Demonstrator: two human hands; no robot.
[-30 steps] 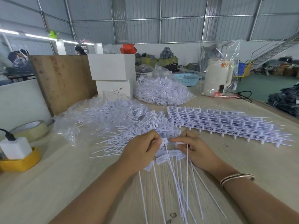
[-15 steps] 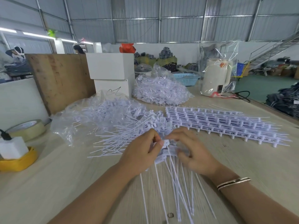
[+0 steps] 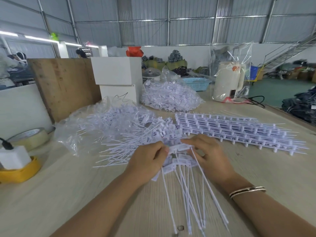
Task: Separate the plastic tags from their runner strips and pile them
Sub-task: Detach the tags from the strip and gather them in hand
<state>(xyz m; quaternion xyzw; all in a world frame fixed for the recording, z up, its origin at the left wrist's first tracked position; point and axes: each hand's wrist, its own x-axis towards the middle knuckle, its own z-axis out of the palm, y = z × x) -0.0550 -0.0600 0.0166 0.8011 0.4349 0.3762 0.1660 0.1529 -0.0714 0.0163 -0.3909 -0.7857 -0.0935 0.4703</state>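
A bunch of white plastic tags (image 3: 181, 161) is pinched between the left hand (image 3: 147, 161) and the right hand (image 3: 211, 157), near the middle of the worktop (image 3: 59, 194). The loose pile (image 3: 136, 134) and the runner strips (image 3: 239, 130) are seen just behind.

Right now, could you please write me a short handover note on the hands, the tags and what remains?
Left hand and right hand: both pinch one bunch of tags, tails fanned toward you.
Done: loose tags piled ahead-left, spilling from a clear bag; another full bag behind.
Left: the stacked runner strips on the right of the table, still unseparated.
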